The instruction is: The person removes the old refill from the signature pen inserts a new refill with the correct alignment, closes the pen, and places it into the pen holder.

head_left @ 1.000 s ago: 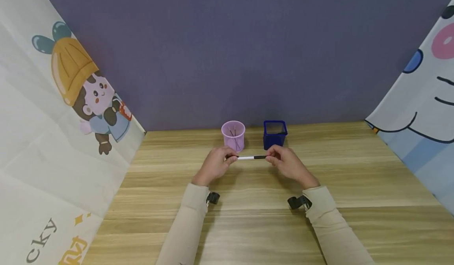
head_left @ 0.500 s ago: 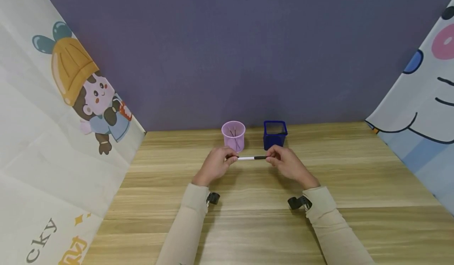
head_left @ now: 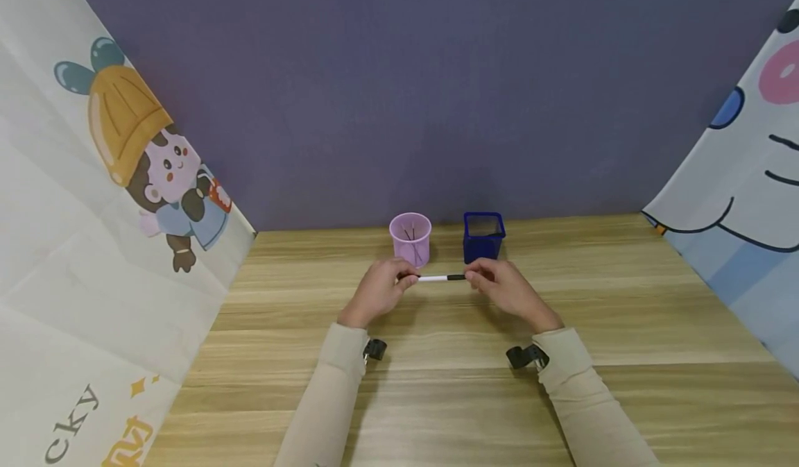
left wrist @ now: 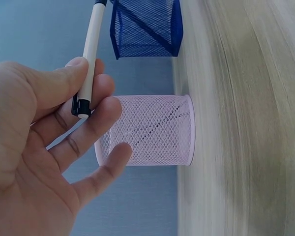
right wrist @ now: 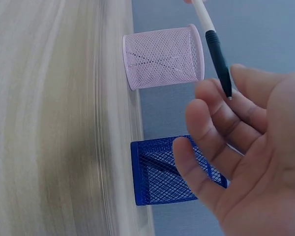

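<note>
A white pen (head_left: pixel 433 278) with a black grip lies level between my two hands, over the table. My left hand (head_left: pixel 381 290) pinches its clip end between thumb and fingers, the other fingers spread. At the other end, my right hand (head_left: pixel 507 290) has thumb and index finger about the black grip; the metal tip (right wrist: pixel 230 98) points into this hand in the right wrist view. Just behind the left hand stands a pink mesh pen cup (head_left: pixel 411 239) with thin dark sticks showing. A square blue mesh pen cup (head_left: pixel 483 239) stands behind the right hand, a dark stick inside.
Wood-grain table (head_left: pixel 449 391) stretches toward me and to both sides. A grey-blue wall (head_left: pixel 437 92) rises right behind the cups. Printed cloths hang at the left (head_left: pixel 81 245) and the right (head_left: pixel 755 175).
My right fingers have shifted slightly left along the pen's black grip. The left hand, the pen and both cups keep their places.
</note>
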Motion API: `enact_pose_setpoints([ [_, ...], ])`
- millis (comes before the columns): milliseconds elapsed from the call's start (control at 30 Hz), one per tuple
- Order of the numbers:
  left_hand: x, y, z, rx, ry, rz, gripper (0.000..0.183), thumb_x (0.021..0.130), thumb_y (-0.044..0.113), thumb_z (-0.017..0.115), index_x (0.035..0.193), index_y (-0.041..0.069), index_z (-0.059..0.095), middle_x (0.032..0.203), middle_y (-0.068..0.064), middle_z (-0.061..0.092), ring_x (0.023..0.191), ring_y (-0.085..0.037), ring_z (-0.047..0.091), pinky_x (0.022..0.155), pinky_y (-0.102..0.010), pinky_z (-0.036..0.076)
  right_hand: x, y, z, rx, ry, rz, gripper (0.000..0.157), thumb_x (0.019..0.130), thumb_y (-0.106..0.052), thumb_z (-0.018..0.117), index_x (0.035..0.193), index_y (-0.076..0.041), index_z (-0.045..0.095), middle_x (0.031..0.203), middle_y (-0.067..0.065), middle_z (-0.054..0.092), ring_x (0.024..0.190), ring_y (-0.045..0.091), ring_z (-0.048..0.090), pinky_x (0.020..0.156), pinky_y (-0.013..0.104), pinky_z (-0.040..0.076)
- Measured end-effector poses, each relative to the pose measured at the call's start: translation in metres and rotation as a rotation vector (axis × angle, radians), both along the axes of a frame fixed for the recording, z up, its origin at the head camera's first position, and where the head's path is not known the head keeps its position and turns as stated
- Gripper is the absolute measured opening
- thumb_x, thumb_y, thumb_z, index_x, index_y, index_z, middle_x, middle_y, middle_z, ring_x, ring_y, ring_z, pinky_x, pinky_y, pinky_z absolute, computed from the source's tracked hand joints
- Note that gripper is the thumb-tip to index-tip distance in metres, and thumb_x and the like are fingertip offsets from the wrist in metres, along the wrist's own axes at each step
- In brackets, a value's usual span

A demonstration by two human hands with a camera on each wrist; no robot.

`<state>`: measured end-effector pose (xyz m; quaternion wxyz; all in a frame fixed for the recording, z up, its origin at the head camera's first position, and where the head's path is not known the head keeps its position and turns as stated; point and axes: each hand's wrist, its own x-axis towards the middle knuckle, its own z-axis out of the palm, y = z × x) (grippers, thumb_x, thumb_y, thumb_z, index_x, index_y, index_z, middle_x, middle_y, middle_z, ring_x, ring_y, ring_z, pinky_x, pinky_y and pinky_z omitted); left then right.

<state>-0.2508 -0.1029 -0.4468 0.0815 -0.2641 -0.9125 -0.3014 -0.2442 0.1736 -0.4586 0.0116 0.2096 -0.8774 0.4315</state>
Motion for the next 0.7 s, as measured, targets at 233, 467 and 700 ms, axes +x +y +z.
enact_pose_setpoints([
  [233,0.0013,0.0005,0.0007,0.004,-0.001,0.002,0.008,0.096,0.015,0.071,0.098,0.01,0.077,0.098,-0.002,0.076,0.086,-0.014,0.067,0.08,-0.032,0.056,-0.0012,-0.0001,-0.0018,0.037,-0.007,0.023,0.032,0.107,-0.026,0.055,0.086,-0.005,0.067,0.069,0.006,0.059,0.056,0.008,0.042,0.055,0.025,0.038],
  [467,0.0026,0.0007,0.0022,-0.006,0.007,-0.004,0.009,0.096,0.015,0.071,0.098,0.01,0.077,0.099,-0.002,0.076,0.087,-0.015,0.067,0.081,-0.032,0.056,-0.0017,0.0005,-0.0038,0.038,-0.012,0.038,0.031,0.108,-0.024,0.054,0.092,-0.003,0.069,0.064,-0.006,0.048,0.053,0.006,0.038,0.056,0.025,0.036],
  [700,0.0023,0.0008,0.002,-0.012,0.005,-0.001,0.008,0.096,0.015,0.071,0.098,0.01,0.077,0.099,-0.002,0.076,0.088,-0.015,0.067,0.082,-0.033,0.056,-0.0028,0.0003,-0.0048,0.05,-0.006,0.031,0.029,0.107,-0.023,0.054,0.092,-0.003,0.069,0.066,-0.005,0.05,0.055,0.007,0.04,0.057,0.025,0.037],
])
